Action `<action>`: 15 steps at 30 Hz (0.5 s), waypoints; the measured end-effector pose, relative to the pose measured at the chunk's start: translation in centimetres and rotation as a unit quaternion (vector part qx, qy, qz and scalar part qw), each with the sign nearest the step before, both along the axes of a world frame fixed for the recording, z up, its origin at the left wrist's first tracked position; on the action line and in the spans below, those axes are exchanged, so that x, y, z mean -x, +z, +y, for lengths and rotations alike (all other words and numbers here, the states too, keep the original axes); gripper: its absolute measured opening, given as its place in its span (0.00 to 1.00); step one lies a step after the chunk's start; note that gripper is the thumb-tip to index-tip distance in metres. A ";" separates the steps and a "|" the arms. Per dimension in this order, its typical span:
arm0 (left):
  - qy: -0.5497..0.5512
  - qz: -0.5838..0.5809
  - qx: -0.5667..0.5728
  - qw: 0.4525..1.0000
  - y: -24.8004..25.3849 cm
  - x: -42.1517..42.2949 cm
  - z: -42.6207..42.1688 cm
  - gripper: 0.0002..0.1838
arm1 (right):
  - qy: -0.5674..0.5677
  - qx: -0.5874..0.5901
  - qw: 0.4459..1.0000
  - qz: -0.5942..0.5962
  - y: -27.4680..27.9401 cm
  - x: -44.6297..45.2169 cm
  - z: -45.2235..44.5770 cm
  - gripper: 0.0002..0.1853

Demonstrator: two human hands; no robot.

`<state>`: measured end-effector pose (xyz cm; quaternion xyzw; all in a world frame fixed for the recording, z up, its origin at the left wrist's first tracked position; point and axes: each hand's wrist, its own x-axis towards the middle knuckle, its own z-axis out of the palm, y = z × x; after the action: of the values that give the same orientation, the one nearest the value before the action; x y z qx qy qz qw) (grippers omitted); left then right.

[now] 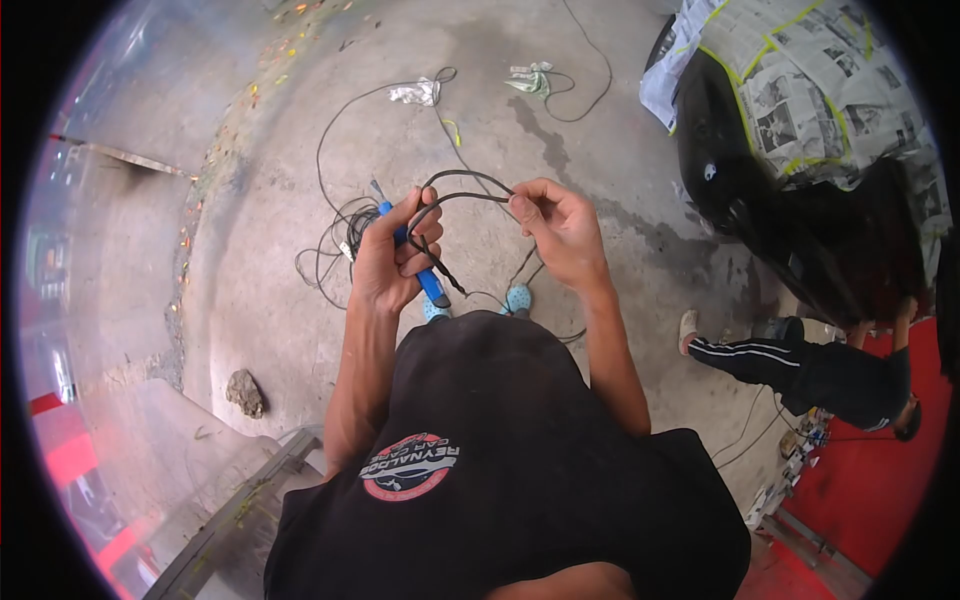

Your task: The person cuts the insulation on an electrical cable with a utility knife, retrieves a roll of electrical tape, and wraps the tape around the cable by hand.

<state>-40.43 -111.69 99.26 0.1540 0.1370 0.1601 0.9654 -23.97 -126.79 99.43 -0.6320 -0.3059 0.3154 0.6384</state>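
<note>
My left hand [393, 255] is closed around a long blue-handled tool [432, 285], with a narrow grey tip above the fingers and a dark end below. I cannot make out what kind of tool it is. The same hand grips a black cable [460, 173], whose loop arches across to the right. My right hand [562, 228] pinches that loop between thumb and fingertips. A short dark end of cable hangs below my left fingers. Both hands are held up in front of my chest, above the concrete floor.
A tangle of dark cord [330, 245] lies on the floor at left. Crumpled papers or rags [415, 92] lie farther ahead. A rock [244, 393] is at lower left. At right, another person [840, 375] is beside a black car part-covered with newspaper [790, 95].
</note>
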 end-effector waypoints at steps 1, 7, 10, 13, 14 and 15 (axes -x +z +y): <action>-0.004 -0.006 0.003 1.000 0.0 0.0 0.1 0.10 | 0.001 0.001 1.000 0.003 0.2 -0.1 -0.1 0.14; -0.012 -0.010 0.009 1.000 0.3 -0.2 0.2 0.10 | -0.004 0.003 1.000 0.004 0.8 -0.7 -0.5 0.16; -0.011 0.010 0.010 1.000 0.3 -0.3 0.3 0.10 | -0.008 0.008 1.000 0.009 1.1 -0.8 -0.6 0.16; -0.019 0.014 0.023 0.999 0.3 -0.3 0.5 0.11 | -0.006 0.019 1.000 0.009 1.2 -1.0 -0.7 0.16; -0.023 0.013 0.029 0.999 0.4 -0.3 0.5 0.11 | -0.005 0.023 1.000 0.005 1.2 -1.1 -0.8 0.16; -0.028 0.010 0.039 0.999 0.5 -0.3 0.5 0.11 | -0.004 0.027 1.000 0.000 1.2 -1.1 -0.8 0.16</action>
<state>-40.12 -111.16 99.78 0.1219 0.1482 0.1262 0.9733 -22.88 -127.58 100.65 -0.6501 -0.2950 0.3209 0.6224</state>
